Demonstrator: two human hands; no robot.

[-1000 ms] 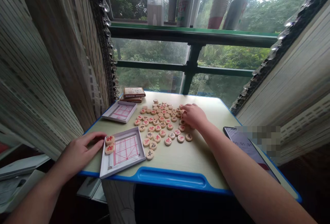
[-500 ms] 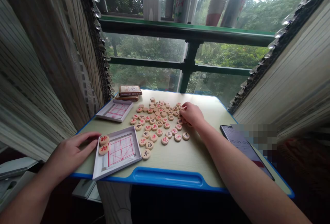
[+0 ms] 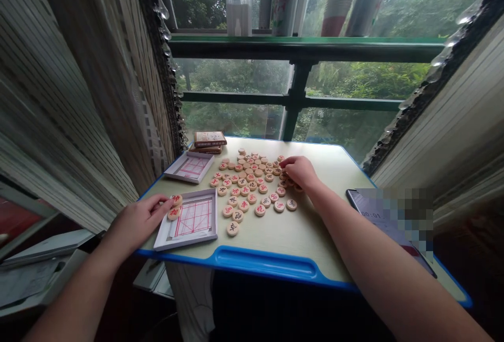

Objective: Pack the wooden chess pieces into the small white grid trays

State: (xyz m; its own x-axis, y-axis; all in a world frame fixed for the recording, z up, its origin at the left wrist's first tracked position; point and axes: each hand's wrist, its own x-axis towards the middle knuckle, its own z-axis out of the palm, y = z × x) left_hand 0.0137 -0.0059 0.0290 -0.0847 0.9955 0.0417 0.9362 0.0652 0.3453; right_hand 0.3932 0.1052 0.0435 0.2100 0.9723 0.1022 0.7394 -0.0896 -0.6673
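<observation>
Biggest first: we have a window [image 3: 236,77] across the back, drapes at both sides, left curtain [image 3: 79,69] and right curtain [image 3: 435,137]. Below it, a pale table [image 3: 340,169] with a blue edge and a blue trough [image 3: 268,263] at the near side. We see two shallow white boxes on its left: near box [image 3: 185,244] and far box [image 3: 183,179], both with red-lined paper inside.

Left hand [image 3: 136,224]: at the near box's left wall, fingers loosely bent, tips right by two pieces; we can't tell if it grips anything. Right hand [image 3: 300,170]: over the right edge of the spread, thumb and fingers brought together low among pieces; we can't tell if one is pinched.

Dark phone [image 3: 374,226] lies at table right, partly pixelated. Cup stack [image 3: 339,3] and two cans, left can [image 3: 285,9] and right can [image 3: 367,6], up on the window ledge. Small cartons [image 3: 210,139] stacked at the far left corner.

Smallest: round wooden pieces [image 3: 262,188], red and black characters, some blank sides up, spread mid-table. Two red-marked ones, upper piece [image 3: 176,200] and lower piece [image 3: 174,213], sit at the near box's left side.
</observation>
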